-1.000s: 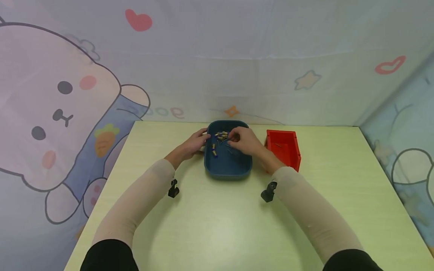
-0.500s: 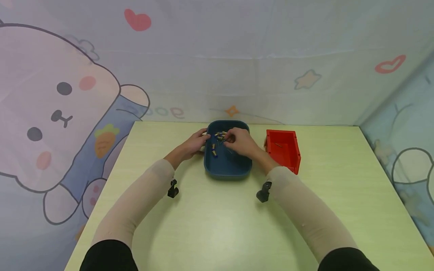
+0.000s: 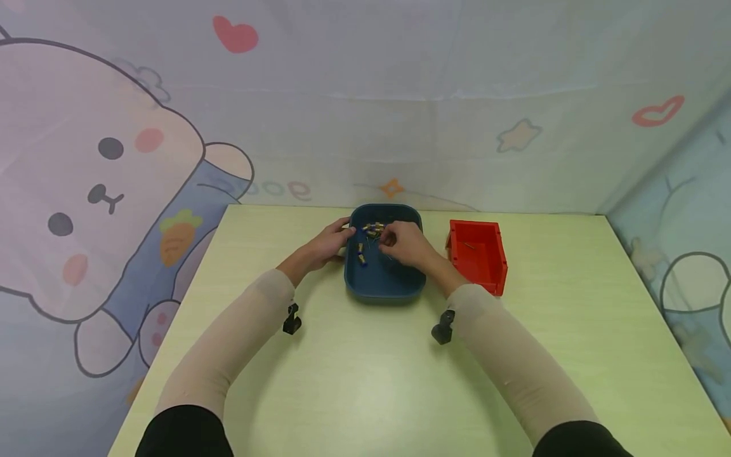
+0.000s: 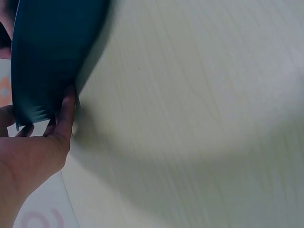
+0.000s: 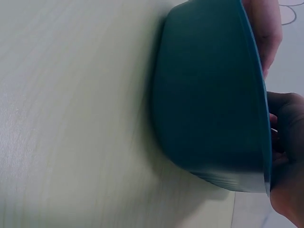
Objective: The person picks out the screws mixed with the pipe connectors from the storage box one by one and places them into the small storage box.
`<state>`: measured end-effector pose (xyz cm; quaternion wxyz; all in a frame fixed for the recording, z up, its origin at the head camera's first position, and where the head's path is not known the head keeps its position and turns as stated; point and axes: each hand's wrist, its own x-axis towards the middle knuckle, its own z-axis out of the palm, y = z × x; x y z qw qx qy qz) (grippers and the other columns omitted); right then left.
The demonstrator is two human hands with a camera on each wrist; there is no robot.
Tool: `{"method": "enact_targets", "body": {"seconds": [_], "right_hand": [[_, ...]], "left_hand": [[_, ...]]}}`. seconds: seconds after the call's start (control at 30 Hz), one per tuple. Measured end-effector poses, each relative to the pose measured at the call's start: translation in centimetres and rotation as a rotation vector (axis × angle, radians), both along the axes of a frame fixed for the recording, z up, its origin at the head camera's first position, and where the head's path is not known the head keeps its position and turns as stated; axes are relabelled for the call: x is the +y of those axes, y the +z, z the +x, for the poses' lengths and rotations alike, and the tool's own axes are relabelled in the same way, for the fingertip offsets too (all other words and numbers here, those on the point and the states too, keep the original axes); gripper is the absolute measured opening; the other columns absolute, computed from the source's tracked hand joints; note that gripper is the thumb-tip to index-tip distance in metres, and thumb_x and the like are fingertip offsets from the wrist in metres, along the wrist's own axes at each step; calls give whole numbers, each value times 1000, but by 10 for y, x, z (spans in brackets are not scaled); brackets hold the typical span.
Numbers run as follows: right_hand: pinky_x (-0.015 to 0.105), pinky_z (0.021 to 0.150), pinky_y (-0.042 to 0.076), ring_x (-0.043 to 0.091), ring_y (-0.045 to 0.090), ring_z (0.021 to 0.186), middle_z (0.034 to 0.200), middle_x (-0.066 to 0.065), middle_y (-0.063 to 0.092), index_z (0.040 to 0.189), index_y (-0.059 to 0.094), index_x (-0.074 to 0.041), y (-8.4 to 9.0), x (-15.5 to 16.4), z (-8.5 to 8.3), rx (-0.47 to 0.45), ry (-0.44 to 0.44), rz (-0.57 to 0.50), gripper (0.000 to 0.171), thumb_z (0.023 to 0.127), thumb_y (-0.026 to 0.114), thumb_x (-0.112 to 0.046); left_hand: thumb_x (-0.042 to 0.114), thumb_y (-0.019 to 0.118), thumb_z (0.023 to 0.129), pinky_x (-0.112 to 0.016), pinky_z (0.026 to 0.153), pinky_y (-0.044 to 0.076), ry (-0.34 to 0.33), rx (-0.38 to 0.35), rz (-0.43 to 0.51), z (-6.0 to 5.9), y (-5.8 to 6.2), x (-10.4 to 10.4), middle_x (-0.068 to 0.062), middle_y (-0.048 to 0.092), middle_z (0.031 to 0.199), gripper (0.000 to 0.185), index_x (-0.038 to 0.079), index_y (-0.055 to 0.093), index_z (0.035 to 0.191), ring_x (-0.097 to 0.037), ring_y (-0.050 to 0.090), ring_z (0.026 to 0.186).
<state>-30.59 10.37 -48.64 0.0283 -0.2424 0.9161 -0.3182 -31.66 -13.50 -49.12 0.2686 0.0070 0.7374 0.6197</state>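
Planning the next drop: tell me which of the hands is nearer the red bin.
Right. The right hand is over the blue tray, just beside the red bin; the left hand touches the tray's far side from it.

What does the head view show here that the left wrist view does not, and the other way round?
Only the head view shows the small parts inside the blue tray, the right hand reaching among them, and the red bin beside the tray. Only the left wrist view shows the tray's outer wall up close, with fingers pressed against it. Both show the left hand, the tray and the pale table.
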Motion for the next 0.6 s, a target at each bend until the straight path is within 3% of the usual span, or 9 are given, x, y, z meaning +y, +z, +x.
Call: {"method": "enact_targets", "body": {"seconds": [0.6], "right_hand": [[44,88,57,28,68,92,96,10,73,100,76,-3,-2,-9,2,10,-4,237,13,96,79,-15]], "left_hand": [[32,42,117,-62,111,45,-16,-1,15,0,-1,-2,-16,34,167,58,21,21,170,-37,35,155]]}}
